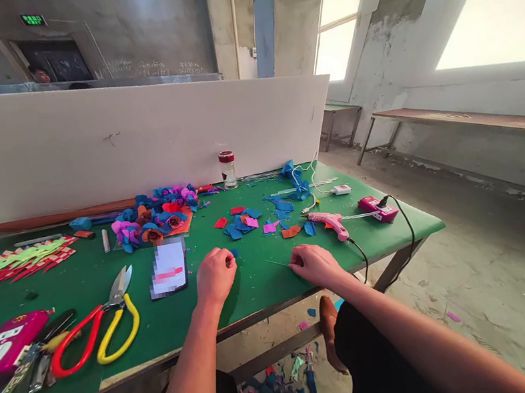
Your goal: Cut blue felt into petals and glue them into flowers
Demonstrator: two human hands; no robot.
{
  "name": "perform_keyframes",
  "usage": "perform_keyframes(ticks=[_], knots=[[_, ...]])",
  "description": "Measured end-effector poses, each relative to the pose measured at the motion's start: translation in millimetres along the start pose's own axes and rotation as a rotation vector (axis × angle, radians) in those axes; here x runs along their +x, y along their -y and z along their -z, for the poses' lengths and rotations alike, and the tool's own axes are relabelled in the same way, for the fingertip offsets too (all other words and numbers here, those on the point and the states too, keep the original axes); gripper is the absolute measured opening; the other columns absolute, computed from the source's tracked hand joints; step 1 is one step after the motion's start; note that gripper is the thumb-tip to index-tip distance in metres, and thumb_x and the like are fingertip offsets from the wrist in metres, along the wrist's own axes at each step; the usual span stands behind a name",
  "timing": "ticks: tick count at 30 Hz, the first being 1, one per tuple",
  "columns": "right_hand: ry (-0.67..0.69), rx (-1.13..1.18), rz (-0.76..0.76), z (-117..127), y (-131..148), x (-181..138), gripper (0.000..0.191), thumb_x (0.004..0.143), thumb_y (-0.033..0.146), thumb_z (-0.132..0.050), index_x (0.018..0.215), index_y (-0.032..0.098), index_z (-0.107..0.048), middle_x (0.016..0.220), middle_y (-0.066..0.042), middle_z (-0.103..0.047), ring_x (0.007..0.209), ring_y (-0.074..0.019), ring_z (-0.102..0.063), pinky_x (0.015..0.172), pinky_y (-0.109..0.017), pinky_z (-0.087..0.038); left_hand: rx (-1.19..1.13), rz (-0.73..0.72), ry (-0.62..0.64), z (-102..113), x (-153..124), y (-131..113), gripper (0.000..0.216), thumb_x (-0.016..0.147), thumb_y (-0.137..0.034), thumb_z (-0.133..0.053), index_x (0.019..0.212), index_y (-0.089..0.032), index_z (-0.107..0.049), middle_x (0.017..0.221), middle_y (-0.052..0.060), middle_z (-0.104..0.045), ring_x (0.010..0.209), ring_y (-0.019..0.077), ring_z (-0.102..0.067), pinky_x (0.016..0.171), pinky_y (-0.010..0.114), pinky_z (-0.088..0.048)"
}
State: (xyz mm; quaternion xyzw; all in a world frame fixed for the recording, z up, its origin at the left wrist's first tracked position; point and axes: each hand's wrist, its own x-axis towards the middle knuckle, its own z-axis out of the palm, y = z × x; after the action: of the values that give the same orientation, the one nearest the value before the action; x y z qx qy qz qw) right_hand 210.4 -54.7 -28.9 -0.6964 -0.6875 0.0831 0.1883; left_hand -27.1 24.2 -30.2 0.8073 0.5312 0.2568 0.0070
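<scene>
My left hand (216, 276) is closed above the green table, its fingertips pinched at a small blue paper piece (235, 253), most of which the fingers hide. To its right, my right hand (316, 264) rests low near the table's front edge, closed on a thin wire (277, 263) that points left toward the other hand. Beyond both hands lie loose blue, red and pink paper pieces (243, 225). A pink glue gun (331, 222) lies on its side past my right hand. Left of my left hand lies a phone (168, 267) with its screen lit.
Red-and-yellow-handled scissors (106, 322) lie at left near a magenta power strip (9, 344). Paper roses (157, 216) are heaped at the back, beside a lidded glass jar (228, 170). A white board (130, 138) stands behind. The glue gun's cord runs to another magenta strip (378, 208).
</scene>
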Motion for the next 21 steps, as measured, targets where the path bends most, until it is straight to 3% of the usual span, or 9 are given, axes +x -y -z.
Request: perform_keyframes(ticks=[11, 15, 18, 21], knots=[[-0.063, -0.143, -0.275, 15.5, -38.7, 5.5, 0.006, 0.077, 0.019, -0.056, 0.073, 0.021, -0.061, 0.081, -0.004, -0.067, 0.072, -0.0185, -0.060, 0.052, -0.025, -0.026, -0.141, -0.279, 0.150, -4.4, -15.1, -28.8, 0.020, 0.082, -0.011, -0.051, 0.070, -0.022, -0.063, 0.078, 0.003, -0.064, 0.082, 0.0179, -0.058, 0.074, 0.029, -0.044], [-0.119, -0.025, -0.108, 10.4, -24.3, -0.5, 0.007, 0.081, 0.022, -0.056, 0.085, 0.022, -0.062, 0.089, -0.003, -0.066, 0.072, -0.0157, -0.058, 0.058, -0.024, -0.034, -0.187, -0.278, 0.170, -4.6, -11.6, -26.0, 0.018, 0.087, -0.022, -0.053, 0.079, -0.023, -0.069, 0.082, 0.004, -0.068, 0.085, 0.0187, -0.059, 0.076, 0.030, -0.046], [-0.091, 0.151, 0.066, -0.4, -3.9, 1.1, 0.009, 0.082, 0.018, -0.055, 0.081, 0.021, -0.063, 0.081, -0.001, -0.065, 0.070, -0.0140, -0.056, 0.063, -0.024, -0.037, -0.180, -0.179, 0.117, -7.5, -7.1, -20.8, 0.022, 0.089, -0.022, -0.050, 0.081, -0.023, -0.070, 0.084, 0.004, -0.069, 0.085, 0.0194, -0.059, 0.079, 0.032, -0.046], [-0.078, 0.229, 0.112, -11.0, 14.3, 8.0, 0.010, 0.081, 0.016, -0.057, 0.079, 0.020, -0.065, 0.079, -0.001, -0.065, 0.071, -0.0144, -0.056, 0.065, -0.024, -0.037, -0.132, -0.131, 0.108, -15.0, -5.1, -22.9, 0.017, 0.087, -0.021, -0.053, 0.082, -0.021, -0.070, 0.085, 0.007, -0.068, 0.086, 0.0221, -0.058, 0.079, 0.035, -0.045]])
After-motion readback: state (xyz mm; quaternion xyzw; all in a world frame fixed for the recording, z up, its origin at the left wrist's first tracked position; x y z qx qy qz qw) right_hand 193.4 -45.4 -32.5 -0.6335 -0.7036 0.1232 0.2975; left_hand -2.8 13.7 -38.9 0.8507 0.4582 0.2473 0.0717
